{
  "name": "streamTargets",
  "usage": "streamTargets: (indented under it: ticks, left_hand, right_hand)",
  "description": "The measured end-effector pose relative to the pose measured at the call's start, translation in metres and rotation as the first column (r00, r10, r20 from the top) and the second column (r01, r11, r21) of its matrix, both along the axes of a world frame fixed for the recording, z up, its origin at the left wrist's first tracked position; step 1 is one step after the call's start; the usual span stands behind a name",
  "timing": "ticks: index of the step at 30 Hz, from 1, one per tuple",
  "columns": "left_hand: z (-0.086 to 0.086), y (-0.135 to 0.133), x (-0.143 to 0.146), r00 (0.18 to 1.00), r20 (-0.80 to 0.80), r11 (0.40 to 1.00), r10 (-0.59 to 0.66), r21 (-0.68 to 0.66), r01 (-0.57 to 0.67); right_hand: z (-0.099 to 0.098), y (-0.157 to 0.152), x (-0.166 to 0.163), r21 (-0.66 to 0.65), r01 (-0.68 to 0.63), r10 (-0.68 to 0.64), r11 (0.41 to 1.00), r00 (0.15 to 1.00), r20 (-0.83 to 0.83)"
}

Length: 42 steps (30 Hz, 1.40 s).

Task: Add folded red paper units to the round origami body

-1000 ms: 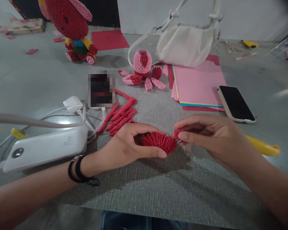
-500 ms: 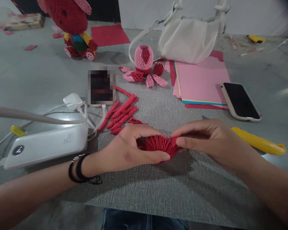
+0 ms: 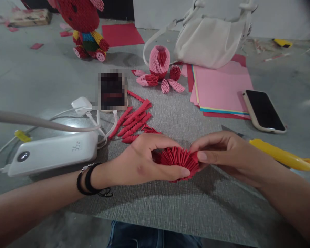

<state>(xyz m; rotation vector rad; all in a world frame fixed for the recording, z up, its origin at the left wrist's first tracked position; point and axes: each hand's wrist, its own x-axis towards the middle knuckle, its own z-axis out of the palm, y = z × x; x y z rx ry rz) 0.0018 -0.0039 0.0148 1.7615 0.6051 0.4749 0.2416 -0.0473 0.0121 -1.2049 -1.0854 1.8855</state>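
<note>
You hold the red piece [image 3: 176, 160] near the front of the table [image 3: 167, 206], between your two hands. It is round, and its many thin paper folds stand close together like rays. Whether its underside touches the table, I cannot tell. The fingers of your left hand [image 3: 143, 158] curve around it, with the thumb pressing on the near side. Your right hand [image 3: 228, 153] pinches a small red slip [image 3: 194, 157] between thumb and index finger, touching the right side of the piece; the other fingers are partly hidden.

The near table edge runs below your wrists, and open room lies between it and the piece. More room is beyond your hands, up to the one vase [image 3: 159, 62]. On the right you have less, because one yellow knife [image 3: 281, 155] lies just beside your hand. On the left, one power bank [image 3: 54, 153] lies near your forearm.

I count two phones [image 3: 265, 111], one bag [image 3: 209, 43], one doll [image 3: 88, 38] and five small petals [image 3: 165, 86] around the vase. The red strips [image 3: 135, 119] overlap, so their number is not sure.
</note>
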Motion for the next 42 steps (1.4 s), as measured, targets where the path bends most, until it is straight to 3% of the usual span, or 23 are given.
streamTargets:
  ticks: [5,17,31,38,42]
  left_hand:
    - [0.001,0.001,-0.001,1.000,0.019,0.998,0.017,-0.055,-0.016]
    - [-0.001,0.000,-0.002,0.999,0.005,0.999,0.043,0.032,-0.043]
    - [-0.003,0.001,-0.003,0.998,-0.055,1.000,-0.024,-0.009,0.023]
    - [-0.001,0.003,-0.003,0.990,-0.095,0.985,-0.106,-0.143,0.092]
    - [-0.003,0.002,-0.002,0.995,-0.071,0.979,-0.076,-0.192,0.061]
  right_hand:
    - [0.002,-0.001,0.000,-0.043,0.014,-0.014,0.999,1.000,-0.017]
    - [0.005,-0.001,-0.001,-0.049,0.024,-0.026,0.999,0.999,-0.035]
    - [0.007,-0.001,0.000,-0.107,-0.033,0.032,0.994,0.999,-0.012]
    - [-0.001,-0.003,0.003,-0.092,-0.107,0.106,0.990,0.994,-0.007]
    - [-0.003,-0.004,0.004,-0.085,-0.088,0.090,0.993,0.996,0.016]
